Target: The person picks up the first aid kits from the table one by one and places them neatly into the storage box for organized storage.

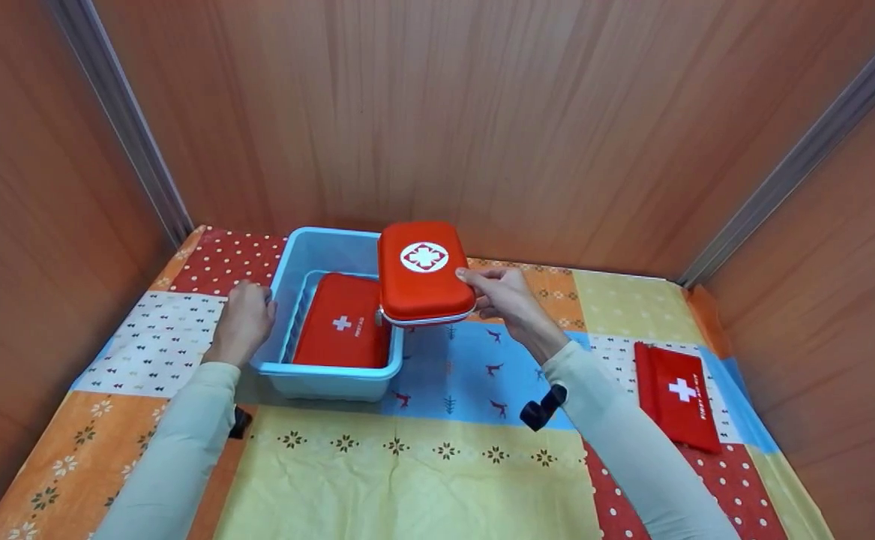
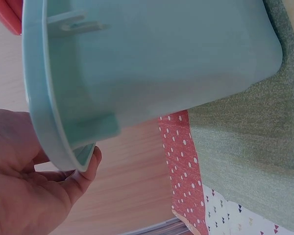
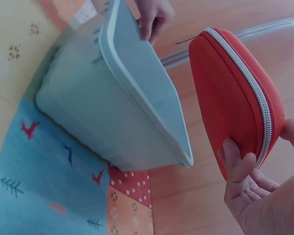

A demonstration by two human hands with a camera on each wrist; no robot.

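A red zippered first aid case [image 1: 411,289] with a white round emblem is held by my right hand [image 1: 508,300], thumb on top and fingers beneath. In the head view it overlaps the right rim of a light blue plastic bin [image 1: 332,384]; the right wrist view shows the case [image 3: 230,98] raised beside the bin [image 3: 83,93]. My left hand [image 1: 246,319] grips the bin's left rim, its fingers curled round the edge in the left wrist view. Inside the bin lies a flat red first aid pouch [image 1: 325,337] with a white cross, partly hidden by the case.
A second flat red pouch [image 1: 677,394] lies on the patterned tablecloth [image 1: 407,480] at the right, beyond my right forearm. Wood-look panels [image 1: 437,127] enclose the table at the back and both sides, with grey metal strips [image 1: 130,127] in the corners.
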